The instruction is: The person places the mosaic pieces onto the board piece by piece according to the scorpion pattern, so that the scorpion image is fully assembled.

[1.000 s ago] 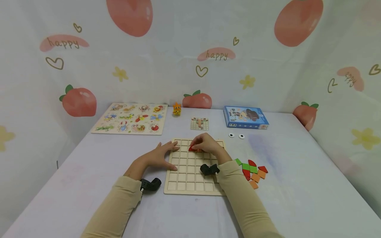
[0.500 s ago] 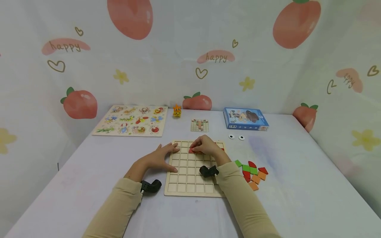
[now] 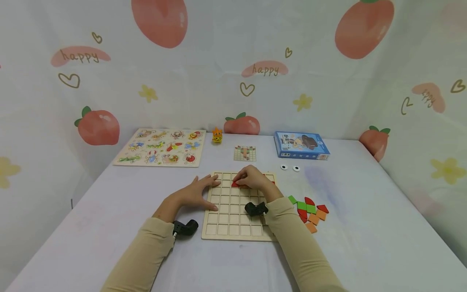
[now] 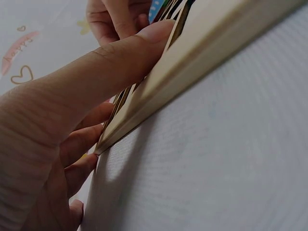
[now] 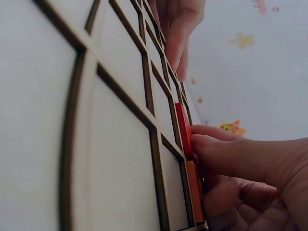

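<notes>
A pale wooden grid board (image 3: 222, 230) lies in front of me. My left hand (image 3: 190, 195) rests on its left side with the fingers and thumb spread, the thumb (image 4: 120, 60) lying over the rim in the left wrist view. Near the board's far side, my right hand (image 3: 254, 179) pinches a small red tile (image 5: 184, 129) between thumb and finger over a grid cell. An orange tile (image 5: 194, 190) sits in the cell beside it. More red shows behind the right hand at the board's far right, mostly hidden.
Loose red, green and orange tiles (image 3: 313, 219) lie right of the board. Behind it are a pattern card (image 3: 245, 153), two eye discs (image 3: 290, 168), a blue box (image 3: 302, 145), an orange figurine (image 3: 217, 135) and an insect puzzle board (image 3: 160, 147).
The red tile under my right fingers has settled from tilted to flatter on the grid. My left hand stays in place; the head view has shifted slightly.
</notes>
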